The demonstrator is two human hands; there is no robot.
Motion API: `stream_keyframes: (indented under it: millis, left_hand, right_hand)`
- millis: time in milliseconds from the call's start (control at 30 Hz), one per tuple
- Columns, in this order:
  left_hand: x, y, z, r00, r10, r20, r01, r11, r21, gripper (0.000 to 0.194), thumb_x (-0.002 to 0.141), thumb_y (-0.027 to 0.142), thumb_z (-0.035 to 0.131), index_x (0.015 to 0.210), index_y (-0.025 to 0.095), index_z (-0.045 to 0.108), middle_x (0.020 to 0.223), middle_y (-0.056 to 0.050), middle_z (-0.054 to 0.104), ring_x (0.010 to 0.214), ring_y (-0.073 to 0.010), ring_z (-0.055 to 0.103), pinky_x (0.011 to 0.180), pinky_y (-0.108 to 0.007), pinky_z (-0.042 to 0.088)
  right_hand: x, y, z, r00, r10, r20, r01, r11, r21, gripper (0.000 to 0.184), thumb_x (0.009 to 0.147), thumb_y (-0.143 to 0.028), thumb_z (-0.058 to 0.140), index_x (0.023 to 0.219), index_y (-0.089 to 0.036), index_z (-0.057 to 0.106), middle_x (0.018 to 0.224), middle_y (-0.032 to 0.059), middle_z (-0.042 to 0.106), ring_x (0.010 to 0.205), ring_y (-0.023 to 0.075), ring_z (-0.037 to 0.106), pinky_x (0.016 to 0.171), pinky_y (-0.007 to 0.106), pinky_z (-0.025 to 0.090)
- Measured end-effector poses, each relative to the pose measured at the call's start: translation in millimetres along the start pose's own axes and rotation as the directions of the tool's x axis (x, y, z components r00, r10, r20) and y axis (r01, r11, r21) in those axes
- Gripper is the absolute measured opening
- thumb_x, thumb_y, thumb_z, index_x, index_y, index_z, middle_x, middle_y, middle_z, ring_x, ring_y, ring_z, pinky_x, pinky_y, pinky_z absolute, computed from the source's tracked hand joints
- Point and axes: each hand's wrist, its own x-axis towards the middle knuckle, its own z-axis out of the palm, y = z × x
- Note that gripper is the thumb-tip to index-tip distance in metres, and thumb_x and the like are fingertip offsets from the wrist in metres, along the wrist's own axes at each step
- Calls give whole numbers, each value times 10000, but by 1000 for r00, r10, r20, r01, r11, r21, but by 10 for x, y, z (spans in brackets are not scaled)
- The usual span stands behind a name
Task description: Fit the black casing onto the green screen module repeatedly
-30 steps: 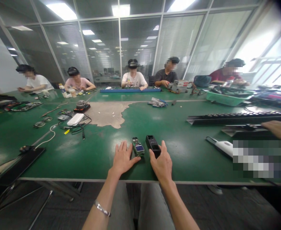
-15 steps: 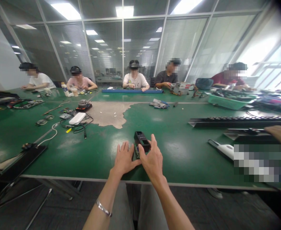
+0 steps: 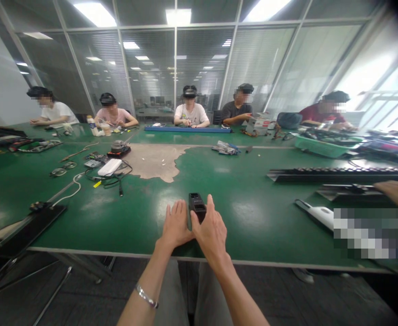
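A black plastic housing (image 3: 197, 204) with cut-out openings lies in front of me, covering the spot where the green circuit board with a small screen was; the board is now hidden from view. My right hand (image 3: 211, 230) grips the housing, thumb on its near left side and fingers along the right. Flat on the table, my left hand (image 3: 176, 226) rests just left of the housing with fingers stretched forward. Its thumb reaches toward the housing's near end, and whether it touches is hidden by my right hand.
On the green table (image 3: 253, 226), a white box with black cables (image 3: 110, 167) lies to the left. Black metal rails (image 3: 341, 175) and a white handheld device (image 3: 321, 215) are on the right, near another person's hand (image 3: 397, 192). Several people sit across; grey gloves (image 3: 226, 147) lie ahead.
My right hand has carried the black housing left, over the circuit board, and lowered it there. My left hand has stayed nearly in place beside the board.
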Motion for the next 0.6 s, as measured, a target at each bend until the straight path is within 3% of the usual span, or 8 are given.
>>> stream_keyframes:
  millis: [367,600]
  left_hand:
    - [-4,6,-13,1000,0,14,0,1000,-25,915,811,489,430,1526,9,123,1611,-176,148,1492,-307,87,1203,-506,25]
    - [4,1,29,1000,-9,-7,9,1000,-30,887,829,471,407,1536,40,91,1616,-153,147,1494,-288,90,1201,-502,24]
  right_hand:
    - [-149,98,79,1000,-11,15,11,999,-39,739,894,-355,511,1509,-68,219,1155,189,667,994,301,628,839,402,472]
    - [-82,93,57,1000,-10,24,11,999,-30,824,898,-452,518,1526,-52,164,1156,195,663,1022,306,609,841,399,466]
